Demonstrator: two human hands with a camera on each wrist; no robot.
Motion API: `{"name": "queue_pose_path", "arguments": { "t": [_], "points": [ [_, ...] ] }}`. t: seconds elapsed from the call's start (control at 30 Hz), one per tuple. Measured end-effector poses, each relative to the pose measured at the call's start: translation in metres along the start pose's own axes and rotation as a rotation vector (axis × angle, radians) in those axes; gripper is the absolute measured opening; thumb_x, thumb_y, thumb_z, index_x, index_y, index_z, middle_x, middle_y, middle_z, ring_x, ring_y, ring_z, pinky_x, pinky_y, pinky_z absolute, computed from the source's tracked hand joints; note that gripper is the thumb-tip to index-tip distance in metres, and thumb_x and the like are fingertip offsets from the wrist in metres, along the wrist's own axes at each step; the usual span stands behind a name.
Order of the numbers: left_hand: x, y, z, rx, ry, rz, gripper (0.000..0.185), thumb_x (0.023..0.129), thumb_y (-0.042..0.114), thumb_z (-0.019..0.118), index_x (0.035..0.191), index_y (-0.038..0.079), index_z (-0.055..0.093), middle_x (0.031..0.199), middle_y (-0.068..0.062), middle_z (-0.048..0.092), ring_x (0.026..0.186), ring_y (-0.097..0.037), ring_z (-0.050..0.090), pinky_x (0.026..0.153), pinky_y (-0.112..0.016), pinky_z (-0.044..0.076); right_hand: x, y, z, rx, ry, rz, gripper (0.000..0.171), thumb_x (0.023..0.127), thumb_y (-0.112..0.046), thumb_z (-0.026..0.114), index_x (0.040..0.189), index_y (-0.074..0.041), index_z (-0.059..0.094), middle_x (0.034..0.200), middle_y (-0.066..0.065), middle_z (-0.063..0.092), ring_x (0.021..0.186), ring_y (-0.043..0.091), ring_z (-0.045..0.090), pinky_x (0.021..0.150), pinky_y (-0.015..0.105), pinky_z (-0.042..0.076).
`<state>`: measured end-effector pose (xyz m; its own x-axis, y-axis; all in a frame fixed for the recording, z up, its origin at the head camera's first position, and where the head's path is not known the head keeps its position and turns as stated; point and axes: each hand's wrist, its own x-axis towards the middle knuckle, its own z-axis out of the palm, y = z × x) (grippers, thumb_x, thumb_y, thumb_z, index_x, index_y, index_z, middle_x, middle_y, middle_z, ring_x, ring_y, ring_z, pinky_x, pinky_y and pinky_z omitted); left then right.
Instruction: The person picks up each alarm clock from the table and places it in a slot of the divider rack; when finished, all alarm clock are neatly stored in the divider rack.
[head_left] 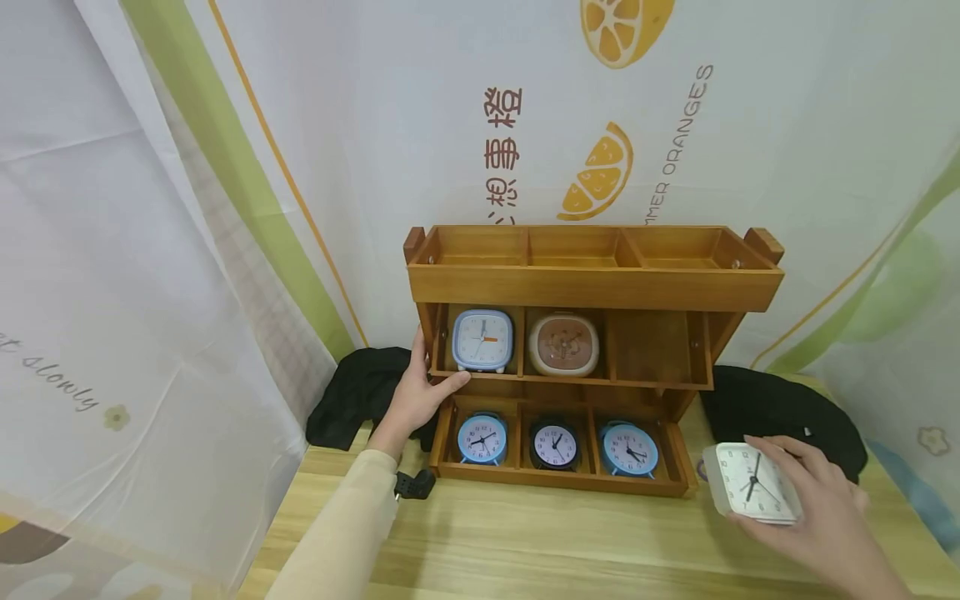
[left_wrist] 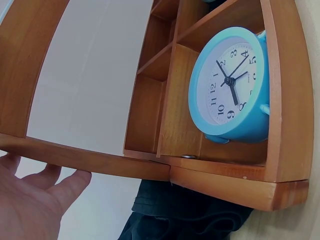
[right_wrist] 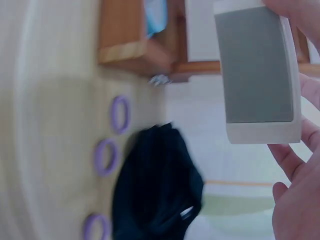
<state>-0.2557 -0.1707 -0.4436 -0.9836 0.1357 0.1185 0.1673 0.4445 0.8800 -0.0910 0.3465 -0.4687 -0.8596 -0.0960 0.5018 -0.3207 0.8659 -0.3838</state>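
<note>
A wooden three-tier shelf (head_left: pixel 596 289) stands on the table. My left hand (head_left: pixel 420 392) grips its left side, thumb on the front edge of the middle tier; its fingers (left_wrist: pixel 70 192) meet the side board. My right hand (head_left: pixel 821 508) holds a white square alarm clock (head_left: pixel 752 483) above the table, right of the shelf, its dial up. In the middle tier sit a blue-rimmed square clock (head_left: pixel 482 340) and a brown-faced clock (head_left: pixel 564 344). Below stand a blue round clock (head_left: pixel 482 438), a black round clock (head_left: pixel 554 445) and another blue round clock (head_left: pixel 628 450).
The right middle compartment (head_left: pixel 649 346) shows bare wood. Black cloths (head_left: pixel 352 396) lie at both sides of the shelf. Purple rings (right_wrist: pixel 120 114) lie on the table beside the right cloth (right_wrist: pixel 157 185). A printed curtain (head_left: pixel 360 125) hangs behind.
</note>
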Motion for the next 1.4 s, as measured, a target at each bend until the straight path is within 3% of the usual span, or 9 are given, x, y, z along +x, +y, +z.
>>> {"name": "queue_pose_path", "arguments": {
  "t": [0.2,0.67,0.97,1.4],
  "points": [
    [-0.001,0.0,0.0,-0.006,0.007,0.022,0.113,0.095,0.047,0.076,0.166,0.039,-0.012,0.175,-0.008,0.007,0.159,-0.037,0.015,0.121,-0.065,0.024,0.032,-0.017,-0.006,0.043,0.068,-0.059,0.11,0.039,-0.021,0.106,0.141,-0.016,0.064,0.134,0.019,0.051,0.102,0.042,0.043,0.07,0.058,0.019],
    [-0.002,0.001,0.0,-0.017,0.004,0.023,0.113,0.096,0.042,0.076,0.166,0.038,-0.012,0.175,-0.005,0.007,0.159,-0.035,0.014,0.122,-0.062,0.023,0.097,-0.054,0.002,0.062,0.071,-0.109,0.107,0.049,-0.023,0.104,0.145,-0.016,0.059,0.144,0.022,0.045,0.117,0.05,0.038,0.076,0.056,0.019],
    [-0.002,0.002,0.0,-0.017,-0.004,0.027,0.113,0.096,0.043,0.076,0.166,0.035,-0.013,0.175,-0.007,0.005,0.159,-0.036,0.012,0.122,-0.063,0.022,0.121,-0.062,0.014,0.069,0.082,-0.064,0.097,0.054,-0.022,0.103,0.141,-0.014,0.061,0.147,0.026,0.043,0.123,0.054,0.037,0.078,0.059,0.021],
    [-0.001,0.002,0.0,-0.028,-0.003,0.043,0.113,0.096,0.043,0.076,0.166,0.039,-0.012,0.175,-0.006,0.006,0.159,-0.035,0.013,0.121,-0.064,0.024,0.145,-0.072,0.026,0.107,0.148,-0.074,0.096,0.058,-0.021,0.101,0.144,-0.01,0.061,0.146,0.027,0.043,0.129,0.059,0.036,0.094,0.075,0.022]
  ]
}}
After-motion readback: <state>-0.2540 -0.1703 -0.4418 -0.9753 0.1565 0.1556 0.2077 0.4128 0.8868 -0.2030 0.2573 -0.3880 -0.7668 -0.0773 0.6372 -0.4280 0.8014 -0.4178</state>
